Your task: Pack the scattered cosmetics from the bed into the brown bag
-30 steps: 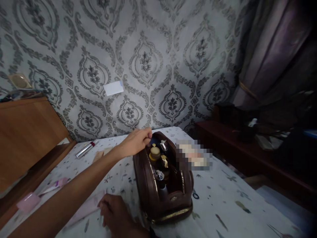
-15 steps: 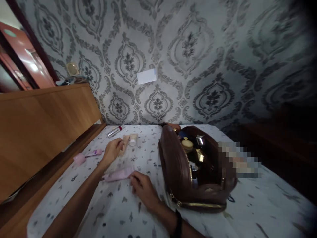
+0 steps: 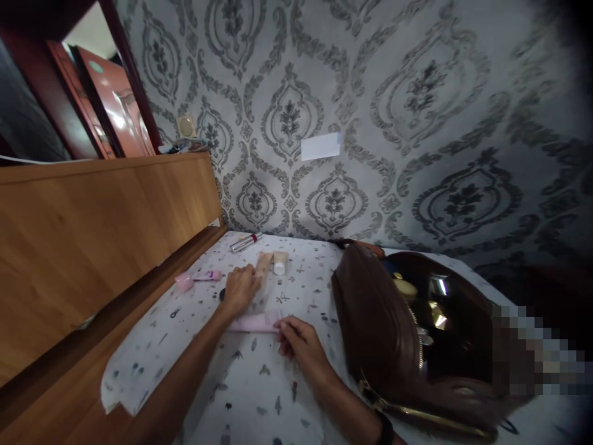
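Observation:
My right hand (image 3: 301,346) pinches the near-right end of a pale pink squeeze tube (image 3: 254,322), which lies sideways on the patterned white cloth. Above the tube's left part is my left hand (image 3: 241,289), palm down with curled fingers; what they hold, if anything, is hidden. Its fingertips are beside a peach-coloured tube (image 3: 265,262). Just right of that lies a small beige tube with a white cap (image 3: 280,264). A dark round piece (image 3: 223,295) peeks out at the left hand's outer side.
A brown leather bag (image 3: 375,309) stands unzipped on the right, with gold and silver cosmetics inside. A silver tube with a red band (image 3: 245,242) lies at the back. Pink items (image 3: 185,282) lie along the left, near the wooden board (image 3: 115,216). The patterned wall (image 3: 296,123) rises behind.
The view has turned left, so everything appears farther right. My left hand has come slightly nearer to me, and the dark round piece now shows beside it. My right hand stays at the pink tube's end.

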`<action>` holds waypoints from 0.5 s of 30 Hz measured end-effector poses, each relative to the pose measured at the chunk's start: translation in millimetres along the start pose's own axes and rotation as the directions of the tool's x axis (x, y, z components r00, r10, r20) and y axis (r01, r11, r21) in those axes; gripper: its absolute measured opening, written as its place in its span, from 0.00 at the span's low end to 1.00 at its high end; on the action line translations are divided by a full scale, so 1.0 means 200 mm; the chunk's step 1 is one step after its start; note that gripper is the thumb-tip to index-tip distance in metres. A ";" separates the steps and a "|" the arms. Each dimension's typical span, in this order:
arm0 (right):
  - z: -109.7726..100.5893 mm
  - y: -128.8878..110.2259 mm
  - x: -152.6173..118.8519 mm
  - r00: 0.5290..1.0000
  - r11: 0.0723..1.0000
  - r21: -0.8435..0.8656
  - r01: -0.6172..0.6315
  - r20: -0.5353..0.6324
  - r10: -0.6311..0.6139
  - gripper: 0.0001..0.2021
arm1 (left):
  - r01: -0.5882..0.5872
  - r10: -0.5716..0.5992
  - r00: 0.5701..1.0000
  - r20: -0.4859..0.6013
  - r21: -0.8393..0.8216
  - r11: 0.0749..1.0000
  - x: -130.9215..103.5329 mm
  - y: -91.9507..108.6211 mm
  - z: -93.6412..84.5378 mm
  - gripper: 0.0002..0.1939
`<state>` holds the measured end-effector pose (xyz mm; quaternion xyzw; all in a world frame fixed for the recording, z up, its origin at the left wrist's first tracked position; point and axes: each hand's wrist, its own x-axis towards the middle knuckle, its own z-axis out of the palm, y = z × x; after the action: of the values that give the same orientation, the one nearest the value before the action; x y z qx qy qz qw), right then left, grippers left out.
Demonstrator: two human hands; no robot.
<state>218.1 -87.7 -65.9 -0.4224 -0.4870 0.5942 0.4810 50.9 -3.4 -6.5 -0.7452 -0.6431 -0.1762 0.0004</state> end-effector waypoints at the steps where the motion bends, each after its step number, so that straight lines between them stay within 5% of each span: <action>1: 0.01 0.00 0.02 1.000 1.000 -0.006 0.011 -0.010 -0.011 0.18 | -0.008 0.008 1.000 -0.002 0.005 1.000 -0.01 0.00 0.00 0.11; 5: 0.04 0.00 0.06 0.992 0.986 -0.124 0.107 -0.051 -0.114 0.20 | 0.008 -0.007 1.000 -0.028 0.016 1.000 -0.02 -0.08 0.00 0.11; 9: 0.03 0.03 0.07 0.969 0.936 -0.280 0.216 -0.056 -0.240 0.19 | 0.091 -0.089 0.992 -0.084 0.022 0.996 0.01 -0.30 -0.02 0.17; 15: 0.00 0.06 0.07 0.975 0.944 -0.264 0.198 -0.045 -0.218 0.22 | 0.112 -0.117 0.982 -0.146 -0.048 0.993 0.01 -0.58 -0.01 0.26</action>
<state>213.0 -74.1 -78.5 -0.4491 -0.5839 0.4558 0.4996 -60.2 18.5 -29.5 -0.6916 -0.6795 -0.2438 0.0236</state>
